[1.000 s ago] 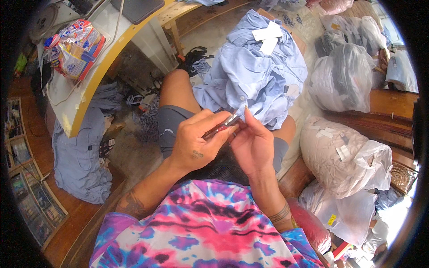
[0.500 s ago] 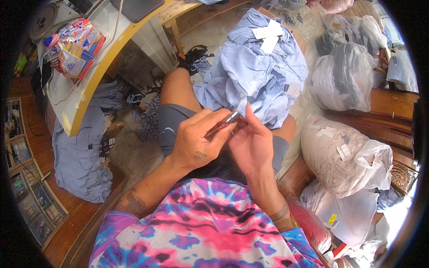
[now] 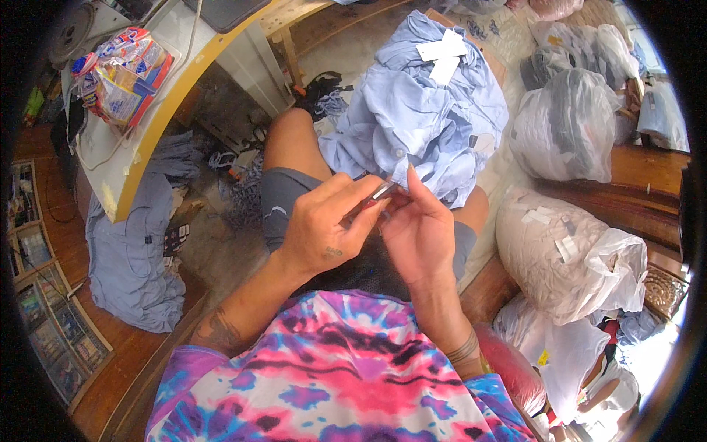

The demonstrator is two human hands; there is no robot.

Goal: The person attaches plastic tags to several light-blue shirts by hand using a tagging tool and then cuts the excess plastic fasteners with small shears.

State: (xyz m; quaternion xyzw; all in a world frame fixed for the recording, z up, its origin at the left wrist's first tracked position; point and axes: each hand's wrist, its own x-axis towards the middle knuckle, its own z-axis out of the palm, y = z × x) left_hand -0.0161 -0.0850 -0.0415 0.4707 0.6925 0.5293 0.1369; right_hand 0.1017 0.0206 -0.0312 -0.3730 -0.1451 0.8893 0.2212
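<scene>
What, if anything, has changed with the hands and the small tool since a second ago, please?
Almost nothing. The left hand still pinches the small dark tool, its tip against the right hand, which has barely shifted. The heap of blue shirts on the lap lies as before.

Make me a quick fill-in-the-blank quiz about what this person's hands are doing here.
1. The left hand holds a slim ___ tool.
2. The right hand meets it above the person's ___.
3. The pile of shirts on the knees is light ___.

Missing words: metal; lap; blue
</scene>
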